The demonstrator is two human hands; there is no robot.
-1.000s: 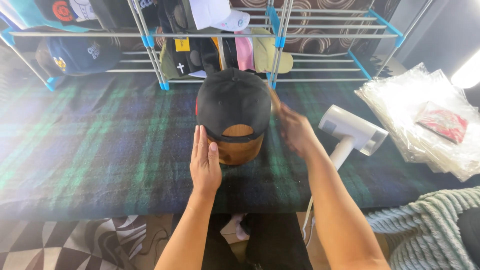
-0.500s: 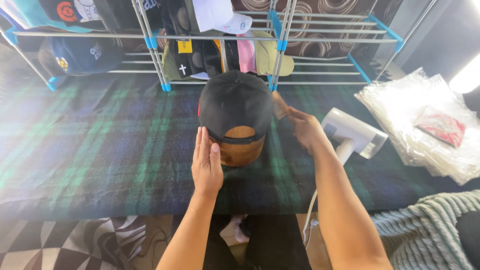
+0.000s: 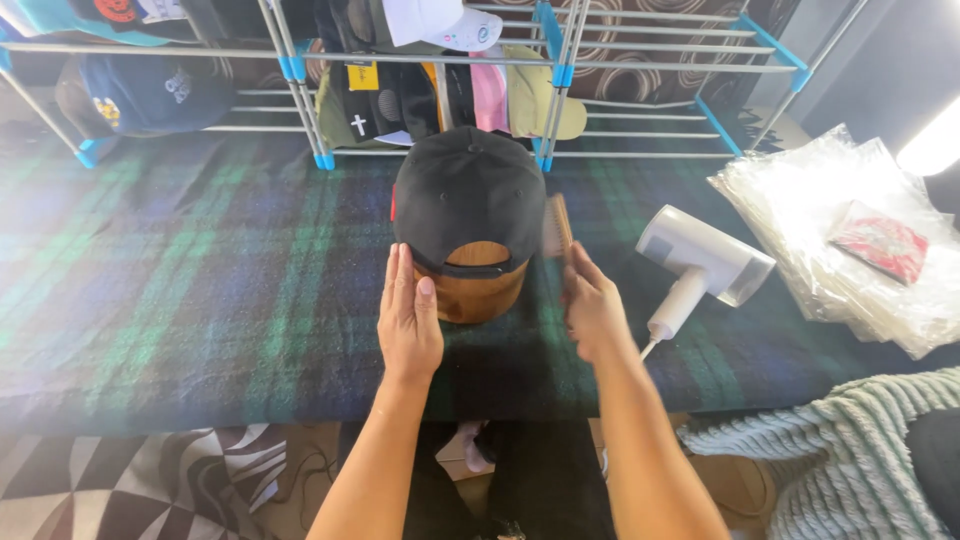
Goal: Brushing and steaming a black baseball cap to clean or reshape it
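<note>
your left hand lies flat & open against the wooden block; right hand grips a small brush by the black cap, centre frame on the desk. cap looks light, soft fabric w/ a stiffer crown; prob best held at the rim.

Single head view, high above, tilted steeply down and forward along own forearms. Close range: left hand and right hand centre frame, black cap just beyond. Plaid table fills middle; wire rack across top edge; floor at bottom.
</note>
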